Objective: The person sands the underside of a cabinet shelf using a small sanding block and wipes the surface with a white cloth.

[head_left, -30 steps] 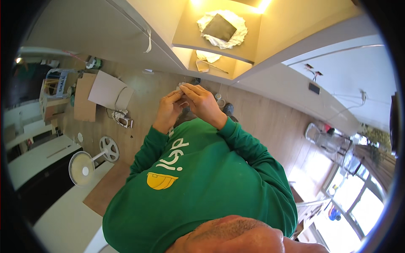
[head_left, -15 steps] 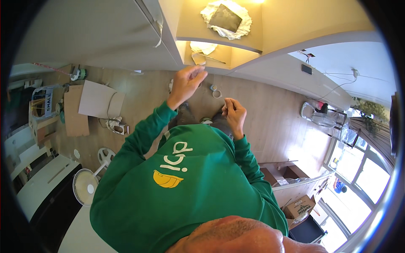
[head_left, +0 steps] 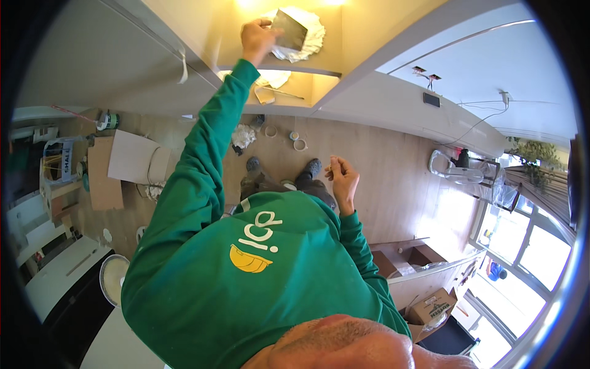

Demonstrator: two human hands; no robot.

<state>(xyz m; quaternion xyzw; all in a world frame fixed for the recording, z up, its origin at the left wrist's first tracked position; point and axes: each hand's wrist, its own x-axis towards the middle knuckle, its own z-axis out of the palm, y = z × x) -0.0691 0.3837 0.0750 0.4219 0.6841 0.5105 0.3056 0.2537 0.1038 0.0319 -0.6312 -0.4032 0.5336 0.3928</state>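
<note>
My left hand (head_left: 257, 37) is stretched far out in its green sleeve to a lit niche. Its fingers pinch the left edge of a dark grey square piece (head_left: 290, 29). That piece lies against a crumpled white sheet (head_left: 308, 42) in the niche. My right hand (head_left: 343, 178) hovers in front of my chest over the wooden floor, fingers curled in. I cannot tell whether anything small is in it. My grey shoes (head_left: 253, 165) show on the floor beyond my green sweatshirt.
On the wood floor lie small round cups (head_left: 299, 144), a white crumpled rag (head_left: 244, 135) and flat cardboard sheets (head_left: 126, 161). A white round fan (head_left: 113, 278) stands at the lower left. An open cardboard box (head_left: 433, 305) and bright windows (head_left: 522, 240) are at the right.
Both hands were together in front of my chest. My left hand has since risen to the niche and reached the dark square piece, while my right hand dropped lower and to the right.
</note>
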